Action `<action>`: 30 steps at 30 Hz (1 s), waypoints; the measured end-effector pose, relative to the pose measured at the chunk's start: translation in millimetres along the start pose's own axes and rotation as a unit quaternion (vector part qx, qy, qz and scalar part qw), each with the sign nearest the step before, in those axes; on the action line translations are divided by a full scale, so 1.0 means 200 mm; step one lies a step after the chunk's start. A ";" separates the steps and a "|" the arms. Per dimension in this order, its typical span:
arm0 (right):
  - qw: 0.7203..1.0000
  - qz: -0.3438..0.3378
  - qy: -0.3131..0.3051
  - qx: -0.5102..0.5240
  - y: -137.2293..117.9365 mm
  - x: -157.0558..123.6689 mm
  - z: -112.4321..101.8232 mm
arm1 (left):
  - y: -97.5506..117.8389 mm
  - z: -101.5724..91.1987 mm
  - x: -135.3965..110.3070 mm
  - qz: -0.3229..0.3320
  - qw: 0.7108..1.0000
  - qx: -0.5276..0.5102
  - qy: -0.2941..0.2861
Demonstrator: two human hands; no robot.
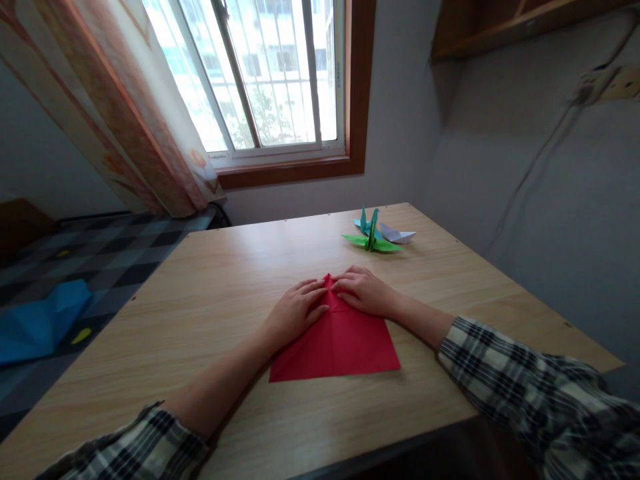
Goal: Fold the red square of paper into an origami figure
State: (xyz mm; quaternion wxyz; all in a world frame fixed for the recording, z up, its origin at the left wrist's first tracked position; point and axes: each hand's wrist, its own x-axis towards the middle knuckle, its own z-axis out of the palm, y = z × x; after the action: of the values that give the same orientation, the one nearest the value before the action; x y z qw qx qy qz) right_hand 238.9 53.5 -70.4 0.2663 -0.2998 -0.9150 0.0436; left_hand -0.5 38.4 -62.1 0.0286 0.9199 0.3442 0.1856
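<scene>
A sheet of red paper (345,343) lies on the table in front of me, creased down its middle and narrowing to a folded point at the far end. My left hand (299,308) rests on its left edge, fingers stretched towards the point and thumb apart on the paper. From the other side, my right hand (367,291) lies on the upper right part, its fingertips pressing beside the centre crease near the point. The hands almost meet there, and they cover parts of the paper's sloping sides.
Beyond my hands stand a green paper crane (373,243), a light blue paper crane (369,223) and a white folded paper piece (397,234). Blue paper (47,320) lies on a checked bed cover (120,250) to the left. The wooden table (240,267) ends close in front of me.
</scene>
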 end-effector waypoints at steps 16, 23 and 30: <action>1.000 -0.001 -0.005 -0.004 0.00 -0.01 -0.01 | 0.02 -0.01 0.01 -0.036 0.998 0.034 -0.029; 1.000 -0.001 -0.008 -0.007 0.00 -0.01 -0.01 | 0.00 -0.01 0.01 -0.031 0.998 0.041 -0.044; 1.000 0.001 -0.008 -0.012 0.00 -0.01 -0.01 | 0.00 -0.02 0.01 -0.022 0.998 0.024 -0.045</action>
State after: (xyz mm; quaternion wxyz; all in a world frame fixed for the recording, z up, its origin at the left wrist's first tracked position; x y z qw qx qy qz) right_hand 241.8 52.4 -69.1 0.2556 -0.3031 -0.9174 0.0353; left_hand -0.3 38.8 -58.1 0.0265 0.9198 0.3675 0.1352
